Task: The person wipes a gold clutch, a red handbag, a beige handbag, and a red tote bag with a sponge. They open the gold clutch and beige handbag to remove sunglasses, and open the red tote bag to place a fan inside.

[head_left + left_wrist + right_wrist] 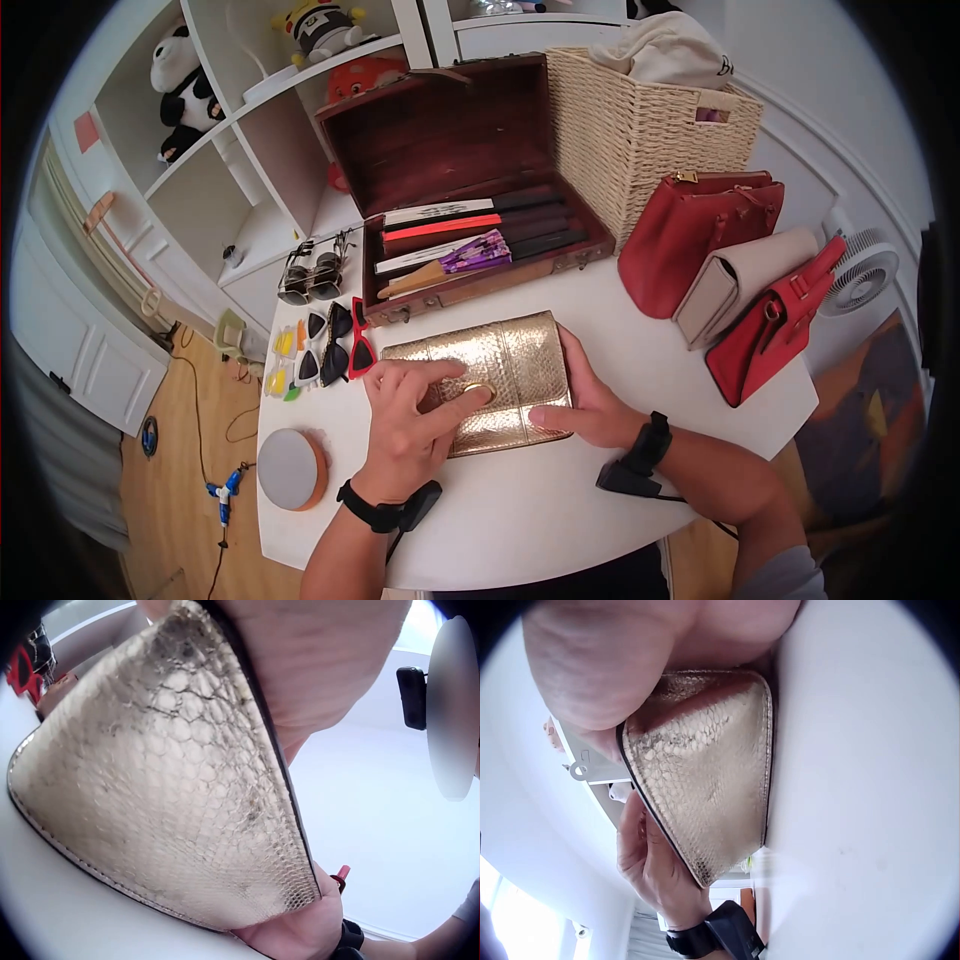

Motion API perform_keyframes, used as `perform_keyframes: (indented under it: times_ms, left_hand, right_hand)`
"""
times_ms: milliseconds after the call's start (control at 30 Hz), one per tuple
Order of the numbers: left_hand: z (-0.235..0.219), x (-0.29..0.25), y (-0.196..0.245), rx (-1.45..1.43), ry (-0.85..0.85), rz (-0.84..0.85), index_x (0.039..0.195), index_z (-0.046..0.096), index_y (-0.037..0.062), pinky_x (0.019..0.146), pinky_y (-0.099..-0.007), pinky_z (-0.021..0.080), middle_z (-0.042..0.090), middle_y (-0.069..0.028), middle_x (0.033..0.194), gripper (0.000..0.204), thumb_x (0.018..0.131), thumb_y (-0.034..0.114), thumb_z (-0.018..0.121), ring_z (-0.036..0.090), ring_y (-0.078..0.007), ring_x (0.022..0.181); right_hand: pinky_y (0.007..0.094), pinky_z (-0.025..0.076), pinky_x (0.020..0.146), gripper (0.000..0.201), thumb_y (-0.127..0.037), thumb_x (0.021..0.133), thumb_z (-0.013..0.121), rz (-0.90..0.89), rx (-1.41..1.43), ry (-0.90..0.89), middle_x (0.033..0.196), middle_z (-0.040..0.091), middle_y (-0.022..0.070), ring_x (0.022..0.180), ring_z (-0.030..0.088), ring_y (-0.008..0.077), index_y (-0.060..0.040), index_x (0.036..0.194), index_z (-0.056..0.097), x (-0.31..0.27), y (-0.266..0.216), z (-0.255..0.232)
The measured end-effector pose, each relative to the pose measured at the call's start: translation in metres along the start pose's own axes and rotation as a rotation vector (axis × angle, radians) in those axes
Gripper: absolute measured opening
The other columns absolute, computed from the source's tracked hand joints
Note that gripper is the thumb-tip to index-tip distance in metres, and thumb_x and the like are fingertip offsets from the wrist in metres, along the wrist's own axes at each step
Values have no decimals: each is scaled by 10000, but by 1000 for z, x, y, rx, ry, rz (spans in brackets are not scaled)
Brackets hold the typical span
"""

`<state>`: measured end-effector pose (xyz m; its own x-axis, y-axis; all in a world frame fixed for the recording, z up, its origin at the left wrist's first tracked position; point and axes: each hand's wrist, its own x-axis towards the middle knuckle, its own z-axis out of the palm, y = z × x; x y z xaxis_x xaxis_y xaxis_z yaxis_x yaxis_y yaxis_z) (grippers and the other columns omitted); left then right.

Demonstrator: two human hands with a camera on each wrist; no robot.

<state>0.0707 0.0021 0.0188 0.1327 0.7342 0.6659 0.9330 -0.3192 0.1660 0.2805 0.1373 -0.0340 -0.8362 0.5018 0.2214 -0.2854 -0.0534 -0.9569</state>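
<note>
A gold snakeskin-textured clutch bag (510,375) is held low over the near part of the white table, its front facing up. My left hand (405,425) lies over its left side, with thumb and forefinger at the round gold clasp (482,393). With my right hand (592,400) I grip the right edge, thumb on top and the other fingers behind it. In the left wrist view the bag's side (172,772) fills the middle, my palm above it. The right wrist view shows the opposite side (712,780) and my left hand (660,862) beyond.
An open dark-red wooden case (500,270) holds folding fans. Sunglasses (335,340) lie left of the bag, near a round grey-topped speaker (292,470). Two red handbags (660,245) (760,345) and a beige bag (735,280) stand right, before a woven basket (640,140).
</note>
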Motion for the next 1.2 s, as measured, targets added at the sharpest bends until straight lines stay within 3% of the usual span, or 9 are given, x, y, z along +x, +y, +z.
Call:
perform_keyframes:
  times_ms: [433, 600, 733, 833, 933, 1000, 1067, 1133, 1200]
  left_hand:
    - [2, -2, -1, 16, 23, 33, 1039, 780, 225, 870, -389, 366, 652, -13, 1149, 419, 707, -25, 728, 551, -213, 929]
    - [4, 0, 7, -30, 93, 26, 906, 722, 108, 893, -399, 375, 666, -18, 1117, 228, 708, 60, 825, 587, -245, 984]
    - [3, -1, 5, -36, 100, 44, 871, 692, 77, 890, -414, 386, 670, -42, 1102, 230, 700, 73, 844, 585, -266, 993]
    - [1, -2, 1, -51, 72, 6, 968, 697, 85, 954, -444, 399, 640, -89, 1185, 319, 712, 165, 870, 564, -295, 1084]
    - [-3, -1, -5, -57, 150, -59, 1133, 673, 91, 1044, -469, 383, 553, -149, 1345, 513, 700, 256, 892, 511, -342, 1222]
    - [-1, -5, -18, -58, 31, -120, 1273, 617, 98, 1121, -481, 336, 444, -180, 1472, 665, 698, 298, 886, 437, -379, 1339]
    - [-1, -7, -26, -94, -18, -137, 1344, 580, 92, 1145, -473, 329, 412, -184, 1517, 735, 696, 267, 882, 420, -387, 1382]
    - [-2, -6, -29, -411, -91, -280, 1391, 556, 110, 1132, -456, 383, 410, -170, 1531, 757, 716, 215, 884, 417, -363, 1408]
    - [-1, -7, -32, -391, -108, -258, 1415, 535, 98, 1120, -433, 415, 396, -165, 1545, 772, 736, 223, 879, 412, -344, 1420]
  right_hand:
    - [406, 243, 1213, 1025, -86, 900, 715, -38, -100, -11, 1597, 219, 150, 1479, 257, 238, -73, 1600, -34, -1, 2, 0]
    - [415, 241, 1213, 1030, -101, 890, 732, -113, -182, 9, 1588, 232, 164, 1478, 269, 257, -74, 1596, -17, -2, 6, -2]
    - [416, 249, 1210, 1037, -108, 876, 748, -140, -201, 12, 1570, 261, 177, 1469, 290, 272, -74, 1594, 0, -2, 9, 0]
    - [415, 279, 1196, 1040, -85, 860, 751, -139, -179, 42, 1550, 301, 183, 1450, 330, 276, -87, 1596, 16, -3, 9, -1]
    - [407, 316, 1177, 1038, -23, 830, 740, -120, -88, 102, 1513, 368, 177, 1420, 384, 268, -105, 1601, 51, -2, 1, -5]
    - [400, 334, 1165, 1039, 16, 811, 730, -122, -31, 140, 1490, 408, 169, 1402, 414, 259, -114, 1605, 73, 1, -5, -10]
    - [377, 353, 1150, 1040, 82, 775, 701, -73, 87, 186, 1454, 458, 149, 1378, 445, 232, -121, 1610, 114, 2, -10, -15]
    - [361, 372, 1133, 1037, 99, 768, 688, -80, 91, 200, 1446, 470, 138, 1362, 460, 216, -125, 1613, 132, 2, -9, -16]
    - [360, 372, 1131, 1032, 96, 773, 684, -79, 102, 213, 1449, 465, 136, 1360, 461, 219, -127, 1615, 131, 2, -11, -14]
